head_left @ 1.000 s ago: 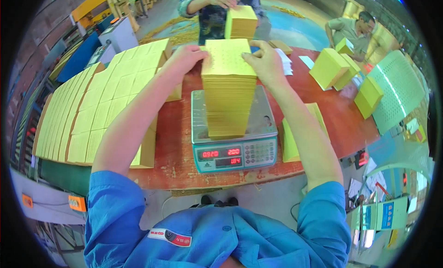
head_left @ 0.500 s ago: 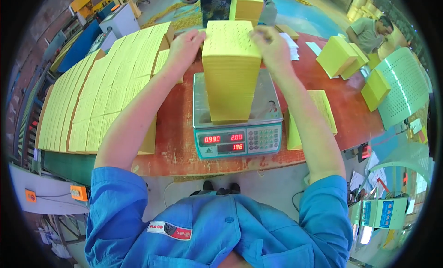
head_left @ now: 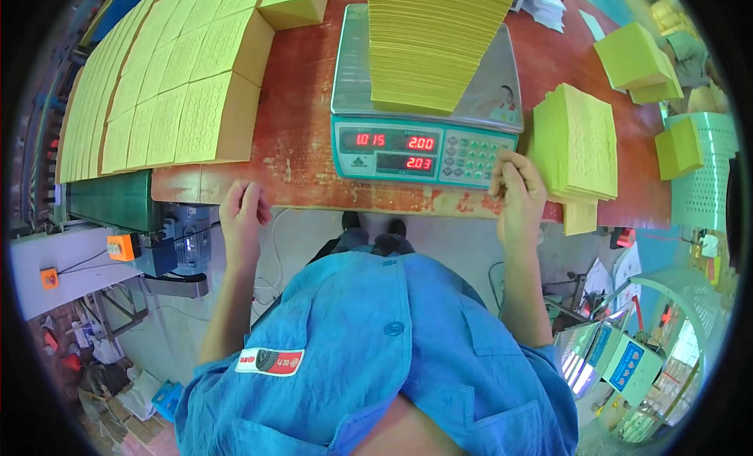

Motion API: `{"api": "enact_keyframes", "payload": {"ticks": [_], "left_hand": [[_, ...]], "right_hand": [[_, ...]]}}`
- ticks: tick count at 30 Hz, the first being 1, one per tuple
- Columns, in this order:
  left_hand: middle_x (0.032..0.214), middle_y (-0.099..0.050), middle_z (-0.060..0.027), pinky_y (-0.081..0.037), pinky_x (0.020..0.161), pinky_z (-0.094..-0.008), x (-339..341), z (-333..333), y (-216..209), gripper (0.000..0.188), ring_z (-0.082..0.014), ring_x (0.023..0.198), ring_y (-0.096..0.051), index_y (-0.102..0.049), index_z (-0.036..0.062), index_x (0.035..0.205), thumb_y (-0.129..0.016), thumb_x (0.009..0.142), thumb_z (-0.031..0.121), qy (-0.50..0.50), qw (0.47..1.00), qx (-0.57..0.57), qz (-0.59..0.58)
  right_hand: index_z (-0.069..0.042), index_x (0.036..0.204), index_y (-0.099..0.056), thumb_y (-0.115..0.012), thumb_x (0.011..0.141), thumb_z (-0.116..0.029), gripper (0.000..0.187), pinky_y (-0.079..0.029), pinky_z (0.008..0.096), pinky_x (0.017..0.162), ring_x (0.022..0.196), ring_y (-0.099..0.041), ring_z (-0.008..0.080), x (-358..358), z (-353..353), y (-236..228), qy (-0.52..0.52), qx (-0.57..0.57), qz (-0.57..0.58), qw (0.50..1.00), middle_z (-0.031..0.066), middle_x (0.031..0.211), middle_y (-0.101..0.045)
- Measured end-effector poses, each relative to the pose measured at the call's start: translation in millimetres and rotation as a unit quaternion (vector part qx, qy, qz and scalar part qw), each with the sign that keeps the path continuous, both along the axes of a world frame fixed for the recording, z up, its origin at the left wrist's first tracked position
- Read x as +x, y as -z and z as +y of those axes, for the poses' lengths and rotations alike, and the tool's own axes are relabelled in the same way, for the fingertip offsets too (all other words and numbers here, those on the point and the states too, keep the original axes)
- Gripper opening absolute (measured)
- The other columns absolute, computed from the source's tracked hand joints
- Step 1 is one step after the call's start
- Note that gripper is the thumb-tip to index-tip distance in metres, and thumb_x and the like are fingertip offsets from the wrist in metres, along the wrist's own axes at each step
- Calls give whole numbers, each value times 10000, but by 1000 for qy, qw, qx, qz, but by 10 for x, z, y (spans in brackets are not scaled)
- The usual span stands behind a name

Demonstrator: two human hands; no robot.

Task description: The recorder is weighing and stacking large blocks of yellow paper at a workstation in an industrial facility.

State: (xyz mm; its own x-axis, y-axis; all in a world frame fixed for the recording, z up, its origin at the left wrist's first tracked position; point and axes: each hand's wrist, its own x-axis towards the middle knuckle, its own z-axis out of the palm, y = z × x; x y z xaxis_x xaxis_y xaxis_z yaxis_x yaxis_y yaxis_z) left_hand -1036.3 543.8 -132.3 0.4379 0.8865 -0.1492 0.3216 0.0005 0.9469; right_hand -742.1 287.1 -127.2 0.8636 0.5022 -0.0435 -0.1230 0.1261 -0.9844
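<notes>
A tall stack of yellow paper sheets [head_left: 431,52] stands on the metal pan of a teal-edged digital scale [head_left: 384,173]; its top runs out of the picture. Red digits glow on the scale's display [head_left: 404,151]. My left hand [head_left: 245,213], fingers curled together, hovers at the table's near edge, left of the scale, with nothing visible in it. At the scale's right front corner, beside the keypad [head_left: 471,158], is my right hand [head_left: 518,189]. Its fingers are curled in and nothing shows between them; whether it touches the scale I cannot tell.
Rows of yellow paper stacks [head_left: 208,114] fill the left of the worn red table [head_left: 302,142]. A shorter yellow stack [head_left: 576,142] sits right of the scale. Farther right are more yellow blocks [head_left: 631,56], white papers [head_left: 543,7] and a perforated pale green panel [head_left: 710,173].
Both hands have left the top of the stack and come back toward me, the left beside the table edge, the right near the keypad. The view tilts lower. The display's digits have changed.
</notes>
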Motion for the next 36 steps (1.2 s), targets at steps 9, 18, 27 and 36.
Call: {"api": "enact_keyframes", "payload": {"ticks": [9,18,27,36], "left_hand": [[674,-545,-6,-378,500,-208,191,-249,-46,171,-59,544,-485,-585,49,840,-530,969,148,-17,997,-32,-62],[682,-552,2,-374,505,-202,399,-231,-83,161,-50,551,-483,-596,55,878,-531,980,162,9,998,-33,-60],[791,-606,-26,-452,632,-205,867,-80,-905,101,-67,696,-547,-641,10,935,-553,947,58,87,985,101,-112],[1114,-658,-90,-456,901,-296,2188,266,-2305,205,-208,1028,-610,-676,13,1029,-641,828,27,326,811,468,-129]], "right_hand": [[-25,1081,-647,-528,958,-55,174,-387,189,537,625,-520,65,-80,-91,18,0,39,44,998,11,840,-611],[-20,1078,-649,-519,954,-42,181,-386,190,555,630,-519,63,-20,-249,47,18,45,71,996,5,836,-605],[6,1033,-637,-500,932,-13,171,-424,227,580,638,-539,91,-149,-167,-83,-13,28,80,996,29,794,-588],[13,1050,-629,-512,934,-38,172,-428,232,584,669,-552,91,-493,-99,39,-85,32,122,988,46,811,-621]]}}
